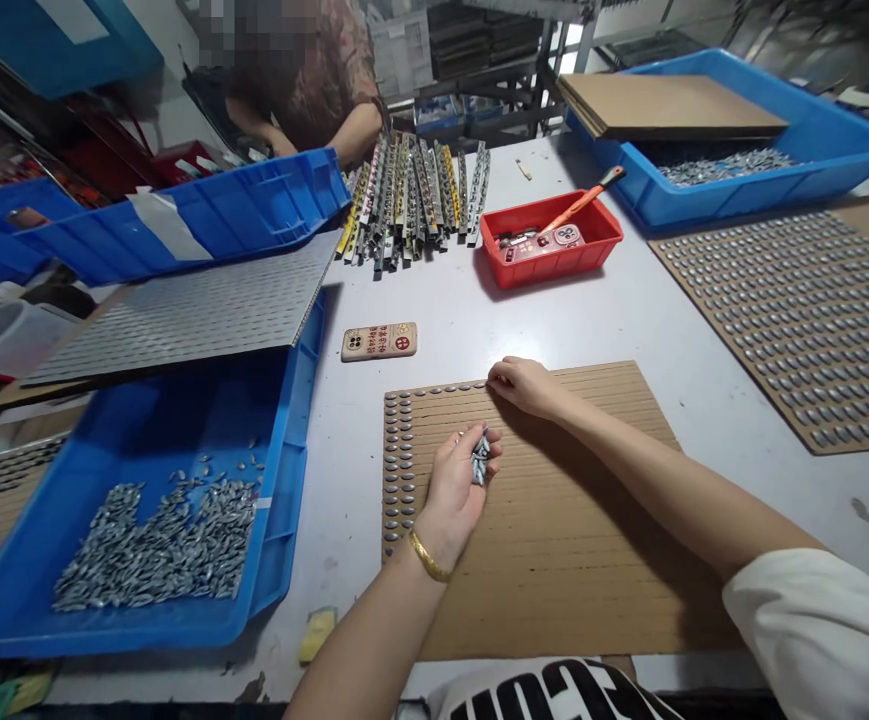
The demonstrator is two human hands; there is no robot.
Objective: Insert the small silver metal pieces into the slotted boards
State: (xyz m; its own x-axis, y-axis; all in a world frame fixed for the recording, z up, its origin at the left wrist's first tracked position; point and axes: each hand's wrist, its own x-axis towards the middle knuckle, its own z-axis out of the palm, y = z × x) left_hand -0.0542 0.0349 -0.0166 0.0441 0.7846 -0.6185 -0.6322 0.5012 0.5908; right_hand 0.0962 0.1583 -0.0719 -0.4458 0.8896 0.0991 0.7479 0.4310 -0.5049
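Note:
My left hand (458, 478), palm up with a gold bracelet at its wrist, is cupped around a small heap of silver, spindle-shaped metal pieces (481, 458). It is over the left part of a slotted cardboard sheet (554, 560). At the sheet's far edge my right hand (520, 385) has its fingertips pinched together, touching the end of a row of the same pieces; whatever is between them is hidden. Set pieces (399, 460) form two columns down the sheet's left side, and a row runs along its far edge.
Left stands a blue bin (276, 520) of loose pieces, partly covered by a filled sheet (201, 310). A phone (379, 342), a red tray (554, 265), bundled strips (411, 200) and another blue bin (734, 200) lie beyond. A filled sheet (801, 320) is right. A person (314, 90) sits opposite.

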